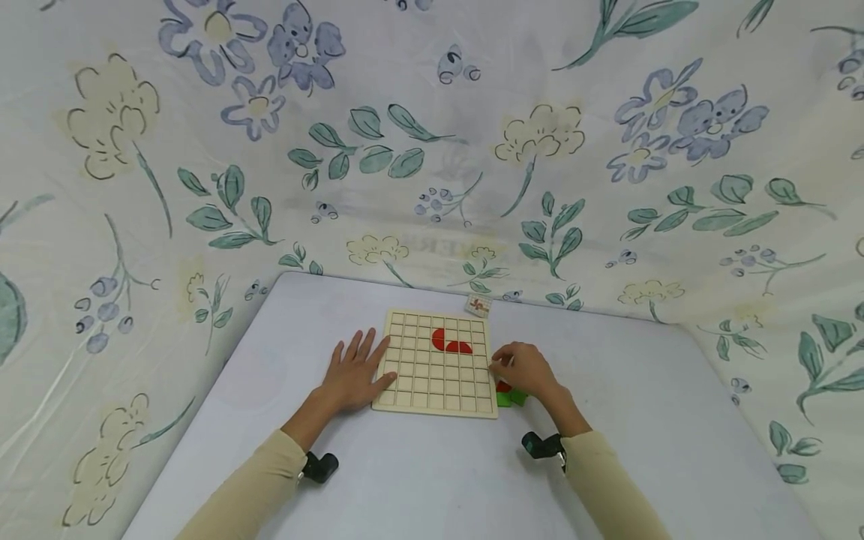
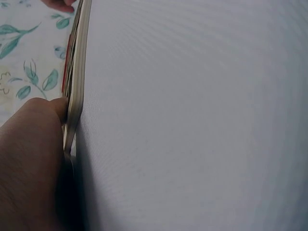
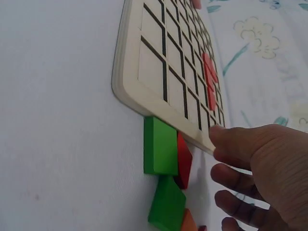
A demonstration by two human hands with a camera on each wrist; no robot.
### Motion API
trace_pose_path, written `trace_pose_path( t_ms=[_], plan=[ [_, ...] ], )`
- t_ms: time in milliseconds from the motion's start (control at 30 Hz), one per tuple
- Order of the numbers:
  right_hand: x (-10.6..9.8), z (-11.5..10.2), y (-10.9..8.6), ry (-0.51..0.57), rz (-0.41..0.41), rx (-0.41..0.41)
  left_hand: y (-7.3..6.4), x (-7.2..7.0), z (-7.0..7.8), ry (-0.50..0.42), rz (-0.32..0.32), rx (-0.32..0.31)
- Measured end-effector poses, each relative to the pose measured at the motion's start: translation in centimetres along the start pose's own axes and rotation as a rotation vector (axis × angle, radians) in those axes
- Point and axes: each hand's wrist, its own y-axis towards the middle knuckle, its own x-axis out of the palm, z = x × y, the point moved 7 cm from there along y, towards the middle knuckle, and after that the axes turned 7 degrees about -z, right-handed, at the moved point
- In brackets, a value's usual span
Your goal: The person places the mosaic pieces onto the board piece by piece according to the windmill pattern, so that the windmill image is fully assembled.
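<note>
A pale wooden grid board (image 1: 412, 386) lies on the table, its square cells framed by raised strips. Red curved pieces (image 1: 439, 339) sit in cells of its upper middle. My left hand (image 1: 354, 375) rests flat at the board's left edge with spread fingers, the thumb reaching onto the board; its thumb (image 2: 53, 108) meets the rim in the left wrist view. At the opposite edge is my right hand (image 1: 526, 369), fingers loosely bent, thumb tip right at the rim. No piece shows between its fingers (image 3: 236, 178). Green blocks (image 3: 161, 147) and a red block (image 3: 183, 161) lie beneath it.
Behind the board lies a small card (image 1: 479, 304) with a red pattern. An orange block (image 3: 188, 221) shows beyond the green ones. The white table (image 1: 432, 472) ends at a flower-printed cloth (image 1: 418, 247) hanging at the back and sides.
</note>
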Motion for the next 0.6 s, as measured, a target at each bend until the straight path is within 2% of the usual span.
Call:
trace_pose_path(
  t_ms=[333, 600],
  plan=[
    [0.4, 1.0, -1.5, -0.035, -0.108, 0.014, 0.0, 0.0, 0.0, 0.000, 0.002, 0.002],
    [0.5, 0.7, -2.5, -0.017, -0.077, -0.035, 0.0, 0.1, -0.1, 0.014, 0.014, 0.006]
  ],
)
